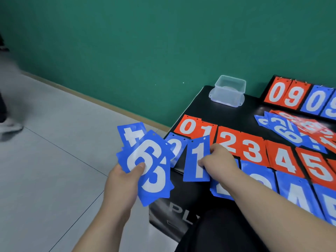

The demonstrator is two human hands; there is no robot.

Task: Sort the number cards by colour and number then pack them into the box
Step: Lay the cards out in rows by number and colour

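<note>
1. The blue 1 card (197, 159) is held just over the near-left part of the counter (227, 113), between the blue 0 (175, 148) and the next blue card, which is largely hidden under the right hand (218, 159). The card is pinched at its right edge by the fingers (201, 163) of that hand, with the thumb laid on its face.
2. A fan of blue cards (149, 170), with a 6 on top and a 4 behind, is gripped in the left hand (121, 180), out past the counter's left edge and over the floor. The thumb is pressed on the 6. The other fingers are hidden beneath the fan.
3. Done so far: a red row (231, 140) is laid out in order from 0 to 5, and anything beyond is cut off by the frame. A blue row is being built in front of it, and its 4 and 5 are partly seen.
4. Left to do, by judgement: the blue fan is yet to be placed. A mixed pile (294, 131) of red and blue cards behind the rows is yet to be sorted. Roughly half of the sorting appears finished.
5. Packing is not begun. The clear box (230, 90) stands at the far corner, well apart from the rows, and no cards are seen in it.
</note>
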